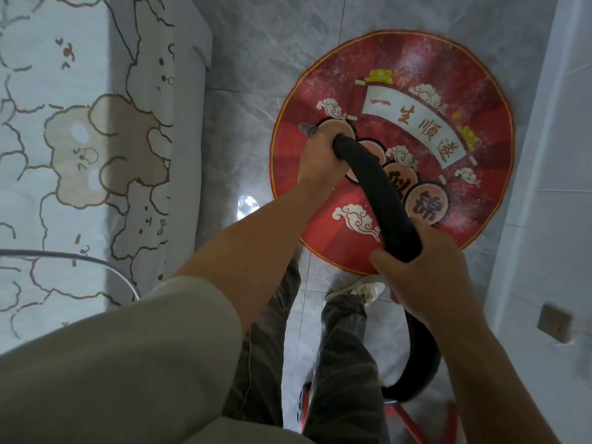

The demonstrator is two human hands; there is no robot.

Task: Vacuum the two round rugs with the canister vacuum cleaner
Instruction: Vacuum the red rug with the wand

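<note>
Nozzle (307,129): only grey tip shows past left hand (320,155); rest inside grip, contact with rug (416,59) unclear. Hose (384,200): stretch behind right hand (426,277) and forearm hidden; lower end lost behind trouser leg. Hose and hands cover some of rug's round medallions and near rim. Red vacuum body (404,421): mostly behind legs, cut by bottom edge, shape unclear. Shoe (362,290) partly covered. Wall socket (554,322) blurred. Bed (80,123), grey cable (64,255) cut by left edge.

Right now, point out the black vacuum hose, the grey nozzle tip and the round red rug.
Black vacuum hose (378,187): head view, middle of its curve.
Grey nozzle tip (307,129): head view, its bare end.
Round red rug (336,65): head view, plain red far-left part.
</note>
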